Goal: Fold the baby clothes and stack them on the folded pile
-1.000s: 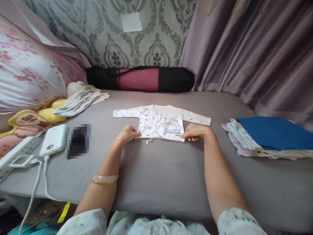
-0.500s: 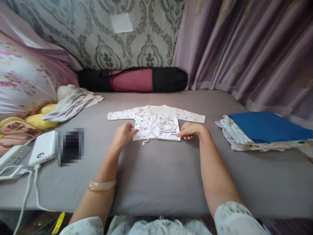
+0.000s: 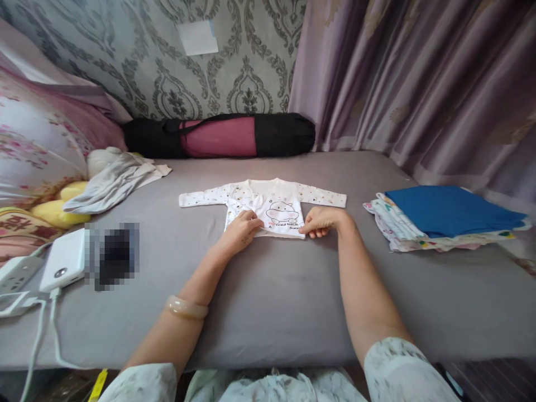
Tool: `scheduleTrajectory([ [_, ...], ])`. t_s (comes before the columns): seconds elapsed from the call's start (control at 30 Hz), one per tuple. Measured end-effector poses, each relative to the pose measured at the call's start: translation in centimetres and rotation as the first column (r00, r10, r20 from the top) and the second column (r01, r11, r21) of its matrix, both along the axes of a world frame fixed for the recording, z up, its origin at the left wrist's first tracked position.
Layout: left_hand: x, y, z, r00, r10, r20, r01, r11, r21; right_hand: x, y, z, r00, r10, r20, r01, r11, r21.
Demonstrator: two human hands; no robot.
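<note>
A small white baby shirt (image 3: 282,195) with a cartoon print lies flat, its long speckled sleeves spread to both sides. My left hand (image 3: 243,231) is at the left part of the shirt's lower edge, thumb and fingers pinched on the fabric near the middle of the hem; it covers part of the front. At the lower right corner, my right hand (image 3: 322,222) pinches the hem between thumb and forefinger, the other fingers curled.
On the grey sheet (image 3: 268,296), folded clothes topped by a blue cloth (image 3: 452,211) lie right. A power bank (image 3: 65,259), power strip (image 3: 19,271), cables and blurred dark object are left. Behind lie a black and pink roll bag (image 3: 220,135) and a crumpled grey cloth (image 3: 113,184).
My left hand has moved right along the hem, from the shirt's lower left corner toward its middle. My right hand remains at the lower right corner. The view has shifted slightly.
</note>
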State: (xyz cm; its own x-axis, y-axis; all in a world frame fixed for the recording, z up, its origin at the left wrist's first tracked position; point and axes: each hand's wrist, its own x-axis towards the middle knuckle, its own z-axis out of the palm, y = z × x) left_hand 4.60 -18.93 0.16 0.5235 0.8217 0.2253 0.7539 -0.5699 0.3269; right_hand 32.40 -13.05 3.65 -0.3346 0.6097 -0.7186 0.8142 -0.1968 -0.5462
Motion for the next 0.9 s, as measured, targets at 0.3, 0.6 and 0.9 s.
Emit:
scheduleTrajectory([
  [0.3,-1.0,-0.5,0.1,0.991,0.047,-0.125,-0.039,0.997,0.070,0.0,0.1,-0.3,1.000,-0.011,0.021,0.010,0.999,0.053],
  [0.6,1.2,-1.1,0.6,0.992,0.079,-0.102,-0.067,0.991,0.119,-0.5,1.9,-2.8,0.932,-0.361,-0.017,0.233,0.564,0.792],
  [0.9,11.4,-2.2,1.1,0.973,-0.100,-0.208,0.100,0.995,-0.010,-1.3,2.0,-4.6,0.953,-0.297,0.063,0.099,0.499,0.861],
])
